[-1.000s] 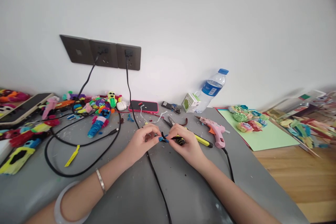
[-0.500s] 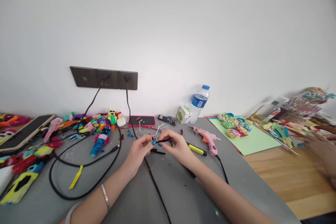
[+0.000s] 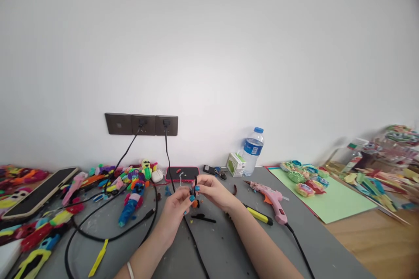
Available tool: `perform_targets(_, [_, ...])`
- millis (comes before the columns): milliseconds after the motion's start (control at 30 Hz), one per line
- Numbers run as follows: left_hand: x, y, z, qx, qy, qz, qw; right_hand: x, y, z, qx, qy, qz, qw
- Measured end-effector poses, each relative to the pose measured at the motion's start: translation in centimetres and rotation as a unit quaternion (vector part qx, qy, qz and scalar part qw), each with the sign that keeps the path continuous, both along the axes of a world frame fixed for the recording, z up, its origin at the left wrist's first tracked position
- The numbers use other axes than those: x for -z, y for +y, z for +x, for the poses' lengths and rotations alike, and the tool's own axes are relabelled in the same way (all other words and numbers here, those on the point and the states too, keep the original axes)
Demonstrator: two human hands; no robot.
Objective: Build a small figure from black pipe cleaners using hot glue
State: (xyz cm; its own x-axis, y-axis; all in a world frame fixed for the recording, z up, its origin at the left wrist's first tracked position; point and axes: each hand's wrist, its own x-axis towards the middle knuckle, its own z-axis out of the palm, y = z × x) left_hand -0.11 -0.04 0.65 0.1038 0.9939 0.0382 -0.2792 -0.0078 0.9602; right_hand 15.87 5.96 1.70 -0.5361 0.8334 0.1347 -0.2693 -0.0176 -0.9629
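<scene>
Over the middle of the grey table, my left hand (image 3: 179, 204) and my right hand (image 3: 212, 189) are close together, fingertips almost touching. Between the right thumb and fingers a short black pipe cleaner (image 3: 196, 182) points upward. The left hand is pinched at its lower end, where fingers partly hide it. Just below the fingertips a small orange and black piece (image 3: 195, 204) shows; whether it is held or lying on the table I cannot tell. A thin black piece (image 3: 203, 218) rests on the table under the hands.
A pink glue gun (image 3: 273, 200) and a yellow cutter (image 3: 258, 215) lie right of my hands. Behind stand a water bottle (image 3: 253, 150) and small box (image 3: 236, 165). Colourful fuzzy figures (image 3: 131, 202) and black cables (image 3: 113, 239) fill the left. Green paper (image 3: 340, 202) carries crumpled flowers.
The black pipe cleaner has turned from lying level between both hands to upright. The view has tilted up a little, and the other person's hand at the right has gone out of view.
</scene>
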Motion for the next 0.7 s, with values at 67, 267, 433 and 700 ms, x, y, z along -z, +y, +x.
perform_targets(67, [0.1, -0.1, -0.1, 0.030, 0.035, 0.006, 0.999, 0.0, 0.1, 0.4, -0.029, 0.002, -0.011, 1.000])
perform_targets(267, [0.8, 0.3, -0.4, 0.065, 0.104, 0.028, 0.992, -0.3, -0.1, 1.2, -0.089, 0.011, -0.028, 0.996])
perform_targets(433, [1.5, 0.9, -0.9, 0.000, 0.150, 0.083, 0.985, -0.5, 0.0, 0.9, -0.034, 0.021, -0.028, 0.999])
perform_targets(700, [2.6, 1.0, -1.4, -0.108, 0.122, 0.058, 0.985, 1.2, -0.6, -1.5, 0.076, 0.034, -0.059, 0.995])
